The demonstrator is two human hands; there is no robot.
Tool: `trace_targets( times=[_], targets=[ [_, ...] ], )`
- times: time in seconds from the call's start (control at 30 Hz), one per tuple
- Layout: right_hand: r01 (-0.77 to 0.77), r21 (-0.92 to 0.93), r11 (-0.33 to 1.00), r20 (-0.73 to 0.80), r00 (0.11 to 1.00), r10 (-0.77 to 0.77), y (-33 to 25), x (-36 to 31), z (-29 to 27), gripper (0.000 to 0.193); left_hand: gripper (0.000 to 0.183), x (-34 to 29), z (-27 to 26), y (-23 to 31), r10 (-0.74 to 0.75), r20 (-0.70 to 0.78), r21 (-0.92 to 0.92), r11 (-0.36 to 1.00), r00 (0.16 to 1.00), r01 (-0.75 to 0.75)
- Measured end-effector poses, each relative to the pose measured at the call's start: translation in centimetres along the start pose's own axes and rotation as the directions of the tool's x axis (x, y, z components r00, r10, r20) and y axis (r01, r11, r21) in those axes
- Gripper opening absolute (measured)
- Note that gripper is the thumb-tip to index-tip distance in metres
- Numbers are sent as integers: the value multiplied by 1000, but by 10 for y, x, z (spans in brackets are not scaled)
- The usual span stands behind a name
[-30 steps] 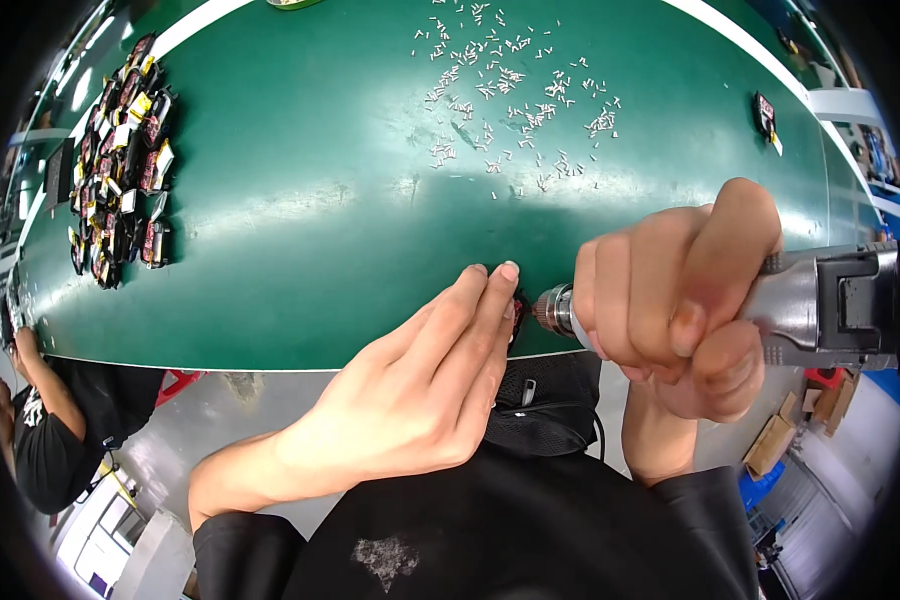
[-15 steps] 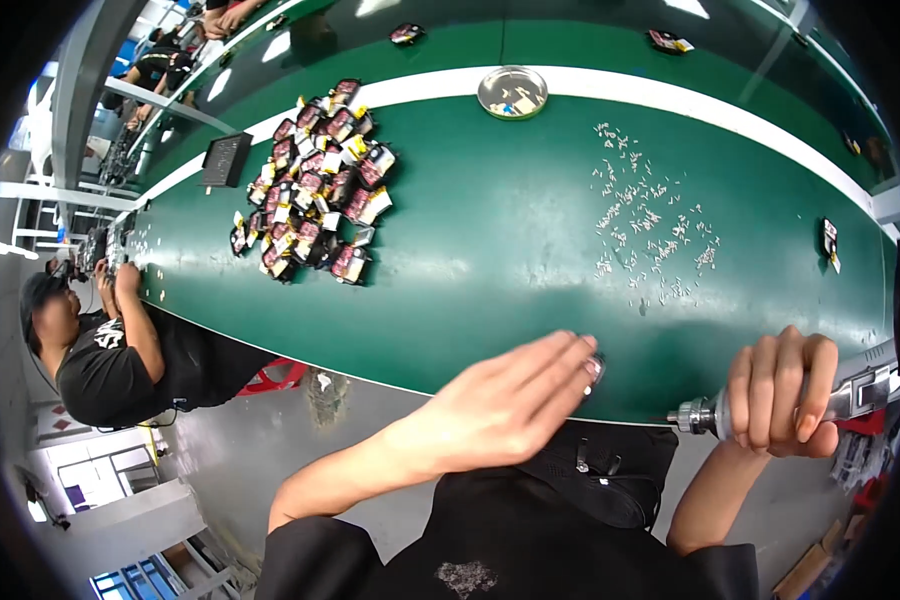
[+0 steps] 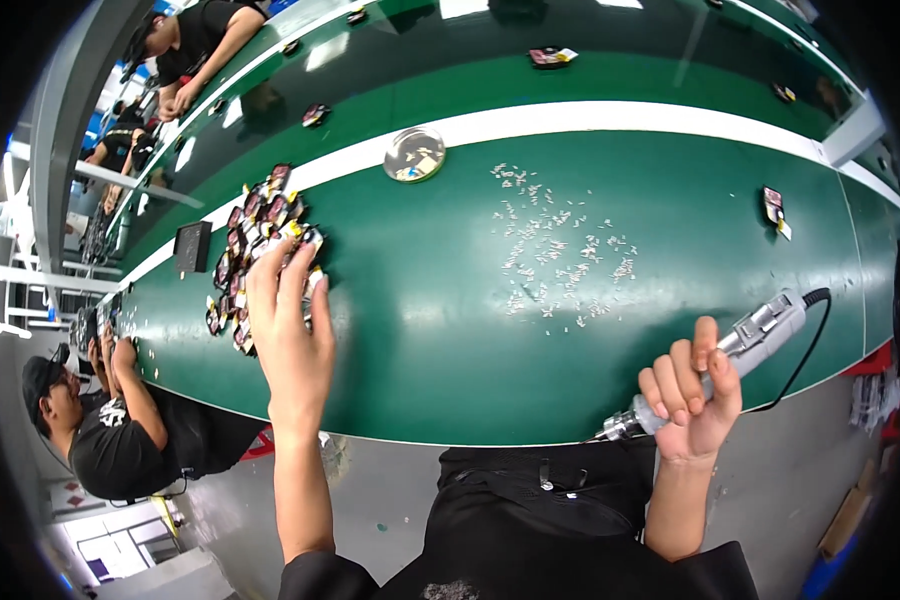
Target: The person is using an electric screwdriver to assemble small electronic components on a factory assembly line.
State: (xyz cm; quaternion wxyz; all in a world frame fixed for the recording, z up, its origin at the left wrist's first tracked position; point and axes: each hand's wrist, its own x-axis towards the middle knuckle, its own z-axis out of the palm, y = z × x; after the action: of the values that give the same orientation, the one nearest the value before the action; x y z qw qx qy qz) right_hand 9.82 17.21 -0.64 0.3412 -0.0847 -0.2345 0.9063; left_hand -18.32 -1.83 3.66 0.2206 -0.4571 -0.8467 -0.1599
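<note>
My left hand (image 3: 295, 335) reaches over the pile of small black-cased parts (image 3: 260, 215) at the left, fingers apart and fingertips at its near right side. Those parts have pinkish faces, with white and yellow pieces on them. Whether my fingers touch one, I cannot tell. In my right hand (image 3: 692, 395), at the near right edge of the bench, is a grey corded electric screwdriver (image 3: 765, 335). Its metal chuck (image 3: 622, 427) points left and toward me. Many tiny pale pieces (image 3: 570, 265) lie scattered on the green bench top (image 3: 410, 320) between my hands.
A round metal dish (image 3: 415, 155) with small pale pieces stands by the white strip (image 3: 590, 115). Beyond the pile is a black tray (image 3: 192, 247). One black-cased part (image 3: 774, 210) lies far right; others sit on the belt beyond. A co-worker (image 3: 110, 430) works at left.
My left hand has moved from the near middle edge to the pile, its fingers spreading. My right hand has turned, still holding the screwdriver. The whole view has shifted.
</note>
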Motion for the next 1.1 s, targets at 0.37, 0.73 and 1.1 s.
trace_targets(
  times=[0.37, 0.73, 1.1],
  targets=[
    [-20, 107, 994, 18, 1000, 18, 4, -13, -10, 16, 19, 49, 71, 92, 269, 109, -343, 914, 957, -218],
    [-59, 110, 992, 98, 994, 48, -1, -12, -18, 22, 14, 61, 84, 89, 485, 116, -197, 867, 867, -458],
    [-47, 122, 991, 85, 996, 37, 0, -15, -15, 21, 6, 25, 54, 76, 152, 155, -444, 893, 976, -69]
  ],
)
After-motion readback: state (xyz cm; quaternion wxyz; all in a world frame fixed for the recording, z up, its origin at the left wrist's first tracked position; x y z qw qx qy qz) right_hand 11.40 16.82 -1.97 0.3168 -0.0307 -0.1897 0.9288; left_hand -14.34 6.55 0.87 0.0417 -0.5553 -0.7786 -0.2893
